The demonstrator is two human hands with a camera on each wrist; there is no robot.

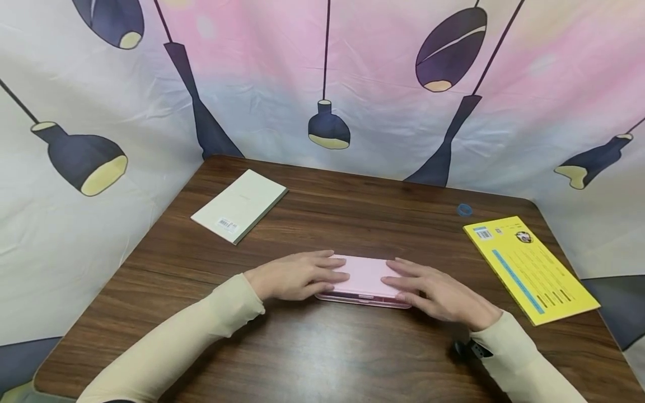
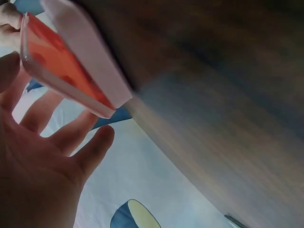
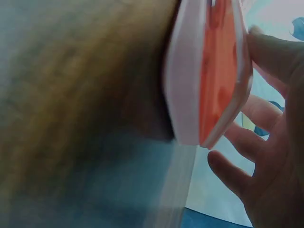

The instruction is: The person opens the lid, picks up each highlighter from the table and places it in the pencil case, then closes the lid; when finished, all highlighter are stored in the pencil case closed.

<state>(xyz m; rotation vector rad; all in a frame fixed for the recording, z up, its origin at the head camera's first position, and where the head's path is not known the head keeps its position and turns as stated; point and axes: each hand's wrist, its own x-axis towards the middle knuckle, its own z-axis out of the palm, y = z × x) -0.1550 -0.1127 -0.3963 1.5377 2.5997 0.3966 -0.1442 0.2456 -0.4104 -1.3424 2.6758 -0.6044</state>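
Note:
A pink pencil case (image 1: 366,274) lies on the brown table in front of the person, its lid slightly raised along the near side. A small latch shows at the middle of that edge. My left hand (image 1: 297,275) rests extended fingers on the lid's left end, while the right hand (image 1: 437,291) does the same at the right end. Both wrist views look into the gap under the lid, where a translucent red-orange inner part (image 2: 57,54) shows, also seen as a red-orange inner part (image 3: 219,71) from the right. Whatever lies inside is hidden.
A pale green notebook (image 1: 241,206) with a barcode label lies at the back left of the table (image 1: 302,347). On the right is a yellow book (image 1: 531,268), with a small blue ring (image 1: 464,210) behind it. Patterned cloth (image 1: 272,101) hangs around the table.

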